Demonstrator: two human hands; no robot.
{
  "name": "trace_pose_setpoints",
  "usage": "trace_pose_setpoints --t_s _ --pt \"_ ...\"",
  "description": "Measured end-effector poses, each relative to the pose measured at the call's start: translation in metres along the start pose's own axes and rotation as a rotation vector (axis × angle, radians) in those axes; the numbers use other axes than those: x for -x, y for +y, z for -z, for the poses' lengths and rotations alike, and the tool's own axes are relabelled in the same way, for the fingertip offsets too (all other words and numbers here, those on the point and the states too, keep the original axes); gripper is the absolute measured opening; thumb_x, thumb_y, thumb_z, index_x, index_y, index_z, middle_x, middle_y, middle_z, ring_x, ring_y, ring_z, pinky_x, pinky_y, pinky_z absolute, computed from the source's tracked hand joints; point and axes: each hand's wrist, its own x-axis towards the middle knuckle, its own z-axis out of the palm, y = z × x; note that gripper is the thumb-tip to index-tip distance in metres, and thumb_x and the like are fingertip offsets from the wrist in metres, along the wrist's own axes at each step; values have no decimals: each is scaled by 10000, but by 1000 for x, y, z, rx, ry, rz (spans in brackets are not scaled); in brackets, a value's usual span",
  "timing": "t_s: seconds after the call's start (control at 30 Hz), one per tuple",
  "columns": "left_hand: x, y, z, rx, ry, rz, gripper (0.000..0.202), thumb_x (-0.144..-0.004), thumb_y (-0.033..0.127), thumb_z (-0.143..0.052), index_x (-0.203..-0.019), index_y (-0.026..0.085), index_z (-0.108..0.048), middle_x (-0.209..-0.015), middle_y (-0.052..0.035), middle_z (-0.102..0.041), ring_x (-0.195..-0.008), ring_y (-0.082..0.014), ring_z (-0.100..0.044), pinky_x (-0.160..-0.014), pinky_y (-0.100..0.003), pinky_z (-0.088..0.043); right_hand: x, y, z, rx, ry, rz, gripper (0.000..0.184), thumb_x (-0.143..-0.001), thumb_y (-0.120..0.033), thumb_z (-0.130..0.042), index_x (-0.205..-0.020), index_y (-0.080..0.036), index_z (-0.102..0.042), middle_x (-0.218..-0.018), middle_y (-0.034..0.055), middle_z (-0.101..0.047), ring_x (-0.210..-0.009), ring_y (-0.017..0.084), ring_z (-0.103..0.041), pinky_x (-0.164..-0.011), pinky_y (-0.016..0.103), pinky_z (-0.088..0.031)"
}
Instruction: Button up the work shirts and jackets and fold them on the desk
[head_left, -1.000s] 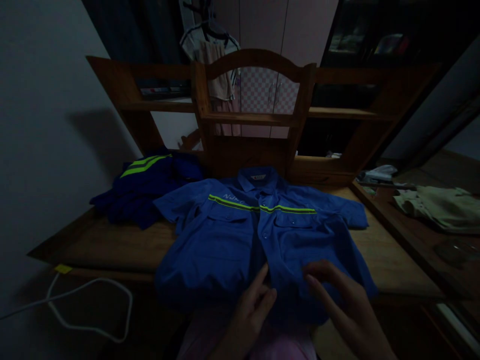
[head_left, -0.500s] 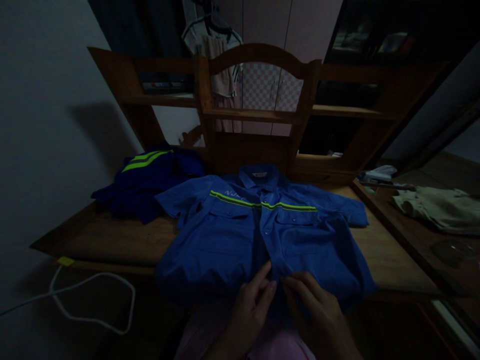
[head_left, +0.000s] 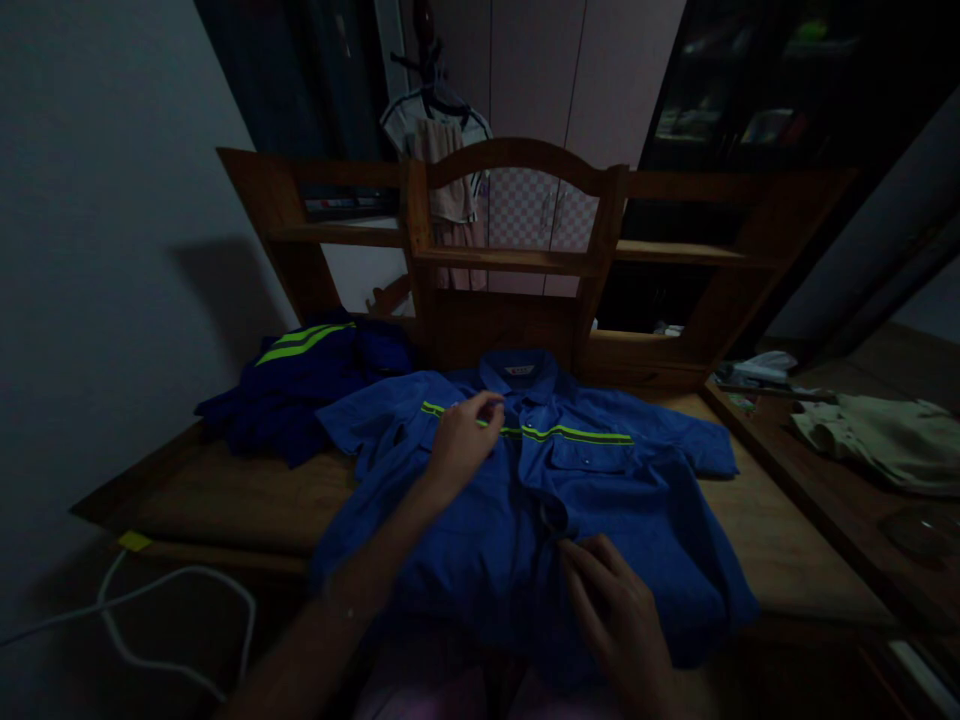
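A blue short-sleeved work shirt (head_left: pixel 622 510) lies front up on the wooden desk, its collar toward the back and a yellow-green stripe crossing the chest. My left hand (head_left: pixel 466 440) is over the chest stripe just below the collar, fingers bent, with a gap between thumb and fingertips and nothing seen in them. Lower down, my right hand (head_left: pixel 611 590) pinches the edge of the shirt's front opening. That edge curls up above the fingertips. Dim light hides the buttons near the right hand.
A dark blue garment with bright stripes (head_left: pixel 300 390) is heaped at the left of the wooden desk (head_left: pixel 247 495). A wooden shelf frame (head_left: pixel 510 262) rises behind. Folded pale cloth (head_left: pixel 885 435) lies on the right-hand surface. A white cable (head_left: pixel 180 575) hangs at the front left.
My left hand has left the lower front and moved up and away to the chest. My right hand stays at the front edge, which now curls upward. The view has tilted slightly up.
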Motion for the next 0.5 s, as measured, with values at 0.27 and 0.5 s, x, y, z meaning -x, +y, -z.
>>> trace_pose_setpoints --t_s 0.27,0.5 --pt "-158 -85 -36 -709 -264 -142 772 -753 293 -676 -1413 248 -278 -1455 -144 -292 -1336 -296 -277 -972 -384 -395 -2 3 3 -166 -24 -16 239 -941 -251 -402 -1095 -249 -584 -936 49 -542 -826 151 -580 -716 253 -468" --pt "-205 -92 -42 -840 -456 -76 655 -639 371 -758 -1211 143 -536 -1211 -155 -575 -1169 -293 -500 -883 -302 -434 -5 8 10 -218 -60 20 248 -938 -213 -403 -1120 -247 -568 -931 37 -538 -823 132 -572 -706 226 -455"
